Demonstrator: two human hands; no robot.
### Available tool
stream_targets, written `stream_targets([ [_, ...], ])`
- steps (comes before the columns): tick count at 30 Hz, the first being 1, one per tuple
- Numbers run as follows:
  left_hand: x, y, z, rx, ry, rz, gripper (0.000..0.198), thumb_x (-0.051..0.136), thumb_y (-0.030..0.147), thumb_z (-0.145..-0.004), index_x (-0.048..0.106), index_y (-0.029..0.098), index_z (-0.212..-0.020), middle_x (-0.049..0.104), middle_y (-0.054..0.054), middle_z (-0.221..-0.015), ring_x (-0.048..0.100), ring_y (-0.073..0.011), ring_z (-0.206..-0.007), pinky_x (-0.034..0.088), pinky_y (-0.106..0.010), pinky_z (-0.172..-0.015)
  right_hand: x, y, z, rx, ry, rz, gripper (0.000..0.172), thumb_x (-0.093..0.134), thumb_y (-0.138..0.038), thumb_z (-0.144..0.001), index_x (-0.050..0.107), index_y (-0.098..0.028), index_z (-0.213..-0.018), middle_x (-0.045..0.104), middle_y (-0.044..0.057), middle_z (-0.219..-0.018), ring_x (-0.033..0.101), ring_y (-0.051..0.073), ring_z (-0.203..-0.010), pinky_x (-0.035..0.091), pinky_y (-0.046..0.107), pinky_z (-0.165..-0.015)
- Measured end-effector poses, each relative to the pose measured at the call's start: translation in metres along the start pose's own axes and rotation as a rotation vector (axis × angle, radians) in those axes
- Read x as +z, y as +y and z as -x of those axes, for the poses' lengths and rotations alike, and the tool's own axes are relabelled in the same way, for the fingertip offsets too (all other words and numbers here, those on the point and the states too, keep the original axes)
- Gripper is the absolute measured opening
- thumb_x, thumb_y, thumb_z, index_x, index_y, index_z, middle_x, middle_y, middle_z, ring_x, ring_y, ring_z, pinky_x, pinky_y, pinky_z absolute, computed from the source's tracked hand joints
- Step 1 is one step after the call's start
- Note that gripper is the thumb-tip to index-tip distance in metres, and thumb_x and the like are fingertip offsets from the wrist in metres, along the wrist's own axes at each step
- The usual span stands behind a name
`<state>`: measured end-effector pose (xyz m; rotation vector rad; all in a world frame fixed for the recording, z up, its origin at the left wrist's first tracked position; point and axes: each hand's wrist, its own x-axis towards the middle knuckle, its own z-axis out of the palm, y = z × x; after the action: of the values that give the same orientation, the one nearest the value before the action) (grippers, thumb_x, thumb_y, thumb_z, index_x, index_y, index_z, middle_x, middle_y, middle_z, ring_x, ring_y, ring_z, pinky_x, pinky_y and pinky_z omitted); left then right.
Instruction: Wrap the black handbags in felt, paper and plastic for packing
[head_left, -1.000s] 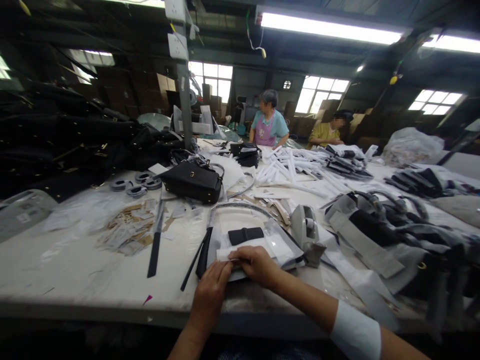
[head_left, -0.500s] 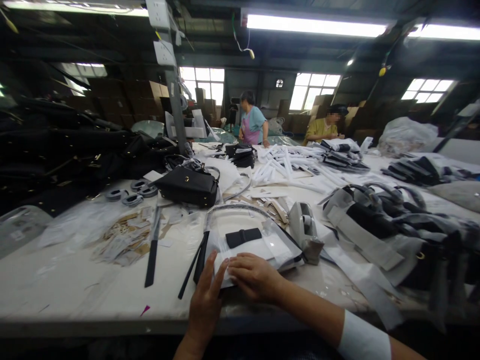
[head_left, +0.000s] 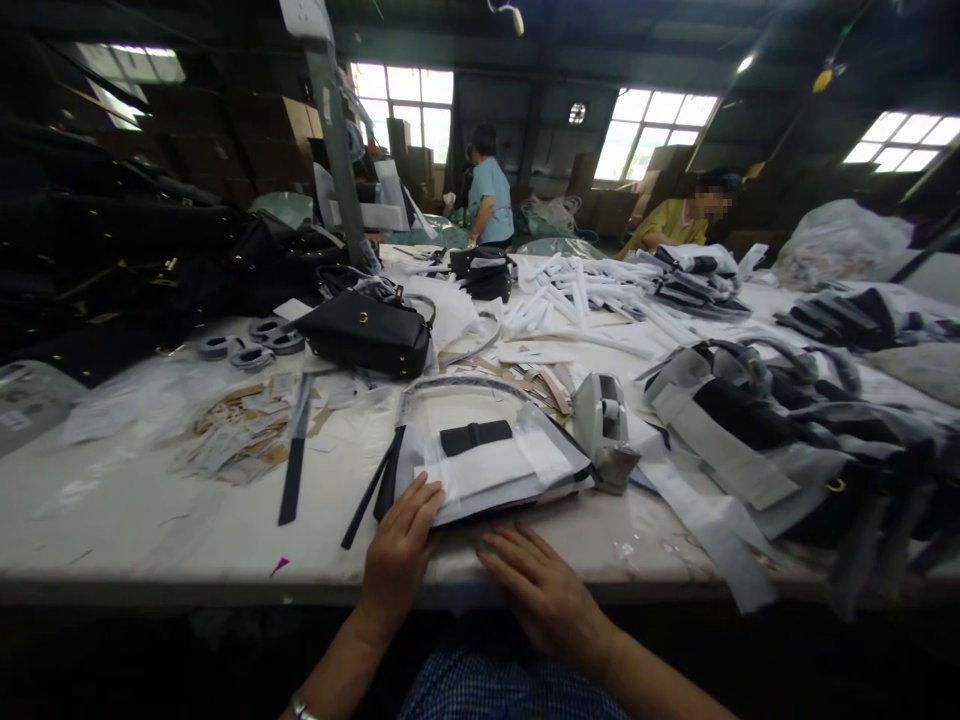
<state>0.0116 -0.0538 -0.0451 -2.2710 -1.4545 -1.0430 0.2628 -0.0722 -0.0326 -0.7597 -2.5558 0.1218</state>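
A black handbag (head_left: 495,512) lies on the table in front of me, with white wrapping paper (head_left: 491,475) over its upper face. Its wrapped handle (head_left: 472,384) arches toward the back. A small black strapped piece (head_left: 475,437) sits on the paper. My left hand (head_left: 401,540) rests on the bag's near left corner, fingers stretched over the paper's edge. Apart from the bag, my right hand (head_left: 544,585) is at the table's front edge with its fingers extended and nothing seen in it. A tape dispenser (head_left: 602,430) stands against the bag's right side.
Another black handbag (head_left: 367,333) stands behind, near several grey rolls (head_left: 251,357). Paper tags (head_left: 240,430) and a black strip (head_left: 292,480) lie left. Wrapped bags (head_left: 750,440) crowd the right; black bags (head_left: 112,260) pile up far left. Two people work across the table.
My right hand has left the paper and moved down to the table edge. My left hand stays at the bag's corner. The view has tilted down, and a person at the back has turned.
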Motion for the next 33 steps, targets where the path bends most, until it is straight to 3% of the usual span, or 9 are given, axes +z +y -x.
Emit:
stream_targets([
  [2, 0.000, 0.000, 0.000, 0.000, -0.007, -0.005, 0.037, 0.052, 0.010, -0.089, 0.055, 0.016, -0.126, 0.065, -0.011, -0.127, 0.056, -0.0243, -0.126, 0.049, -0.040, -0.104, 0.008, -0.005, 0.002, 0.014, -0.128, 0.030, 0.068, 0.049, -0.004, -0.082, 0.037, -0.016, -0.148, 0.042, 0.014, -0.151, 0.036, 0.031, -0.141, 0.036, 0.057, -0.112],
  [4, 0.001, 0.000, 0.001, -0.004, -0.013, -0.013, 0.037, 0.053, 0.011, -0.089, 0.054, 0.015, -0.126, 0.065, -0.012, -0.127, 0.058, -0.0240, -0.123, 0.049, -0.039, -0.104, 0.016, -0.010, -0.001, 0.032, -0.139, 0.073, 0.073, 0.049, -0.003, -0.080, 0.034, -0.020, -0.150, 0.039, 0.013, -0.153, 0.035, 0.032, -0.141, 0.037, 0.058, -0.111],
  [9, 0.001, 0.000, 0.001, -0.022, -0.021, -0.034, 0.039, 0.055, 0.011, -0.088, 0.053, 0.014, -0.127, 0.066, -0.012, -0.124, 0.061, -0.0236, -0.117, 0.050, -0.037, -0.102, 0.036, -0.015, -0.012, -0.040, 0.055, 0.079, 0.049, 0.045, -0.008, -0.092, 0.049, -0.021, -0.139, 0.055, 0.011, -0.141, 0.048, 0.028, -0.130, 0.044, 0.053, -0.107],
  [13, 0.001, 0.000, 0.002, -0.028, -0.023, -0.040, 0.041, 0.057, 0.014, -0.087, 0.053, 0.016, -0.128, 0.066, -0.011, -0.123, 0.061, -0.0234, -0.116, 0.050, -0.037, -0.101, 0.045, -0.015, -0.020, -0.004, 0.204, 0.026, 0.034, 0.047, -0.011, -0.094, 0.058, -0.017, -0.126, 0.064, 0.013, -0.129, 0.054, 0.025, -0.123, 0.047, 0.050, -0.103],
  [24, -0.003, 0.003, -0.006, -0.068, -0.050, -0.009, 0.047, 0.055, 0.002, -0.081, 0.055, 0.020, -0.124, 0.067, -0.007, -0.124, 0.061, -0.0215, -0.117, 0.051, -0.036, -0.099, 0.034, -0.020, -0.037, -0.223, 0.331, -0.108, 0.020, 0.053, -0.009, -0.094, 0.063, -0.014, -0.109, 0.076, 0.009, -0.102, 0.071, 0.019, -0.098, 0.056, 0.037, -0.093],
  [29, -0.002, 0.007, -0.007, -0.071, -0.054, -0.013, 0.050, 0.054, -0.001, -0.080, 0.054, 0.020, -0.126, 0.065, -0.008, -0.126, 0.060, -0.0228, -0.118, 0.052, -0.038, -0.099, 0.033, -0.031, -0.035, -0.238, 0.356, -0.112, 0.018, 0.052, -0.011, -0.095, 0.064, -0.014, -0.108, 0.077, 0.007, -0.099, 0.073, 0.019, -0.096, 0.059, 0.034, -0.090],
  [33, 0.000, 0.006, -0.002, -0.013, -0.030, -0.023, 0.048, 0.051, -0.001, -0.082, 0.056, 0.020, -0.126, 0.065, -0.008, -0.125, 0.060, -0.0231, -0.117, 0.052, -0.038, -0.099, 0.020, -0.029, -0.031, -0.256, 0.328, -0.123, 0.018, 0.052, -0.011, -0.095, 0.063, -0.014, -0.108, 0.077, 0.008, -0.100, 0.072, 0.018, -0.097, 0.058, 0.033, -0.091],
])
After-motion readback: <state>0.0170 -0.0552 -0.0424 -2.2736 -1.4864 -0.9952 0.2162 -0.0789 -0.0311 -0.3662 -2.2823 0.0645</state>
